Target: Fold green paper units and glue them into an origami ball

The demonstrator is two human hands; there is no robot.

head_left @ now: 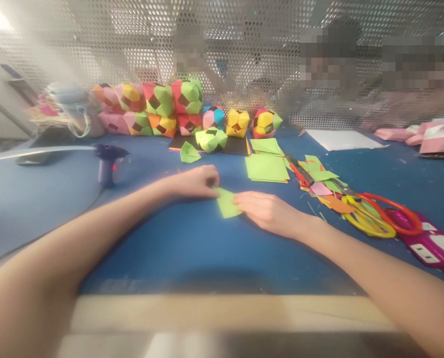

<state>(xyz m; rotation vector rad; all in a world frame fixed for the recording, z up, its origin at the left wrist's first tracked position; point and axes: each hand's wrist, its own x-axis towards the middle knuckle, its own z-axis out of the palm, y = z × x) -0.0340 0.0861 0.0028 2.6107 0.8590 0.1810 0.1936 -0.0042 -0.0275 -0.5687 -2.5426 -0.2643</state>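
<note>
A small light-green sheet of paper is held between my two hands, just above the blue table. My left hand pinches its upper left corner, fingers curled. From the right, my right hand grips the opposite edge with fingers together. Beyond them lie a folded green paper piece and a green paper ball. To the right of these sits a stack of green paper squares.
Colourful paper balls stand in rows at the back. A glue gun stands left. On the right are a utility knife, paper scraps, scissors and a purple power strip. People are behind the perforated metal screen.
</note>
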